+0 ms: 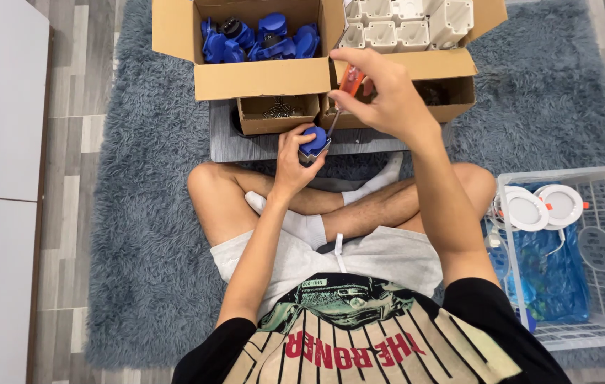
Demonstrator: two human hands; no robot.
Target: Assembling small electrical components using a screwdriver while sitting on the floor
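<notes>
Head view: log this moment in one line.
left hand: holds blue part | right hand: orange-handled screwdriver, tip on part

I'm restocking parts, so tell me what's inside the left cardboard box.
The left cardboard box holds a pile of blue plastic parts, some with dark centres. Its front wall hides the lower layers, so how deep the pile goes cannot be seen.

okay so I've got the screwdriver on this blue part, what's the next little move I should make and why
Probably turn the orange-handled screwdriver with your right hand while pressing down lightly. Its tip already seems to meet the top of the blue part, which your left hand grips over the grey board, so the tool looks seated. Whether a screw sits under the tip is too small to tell.
</notes>
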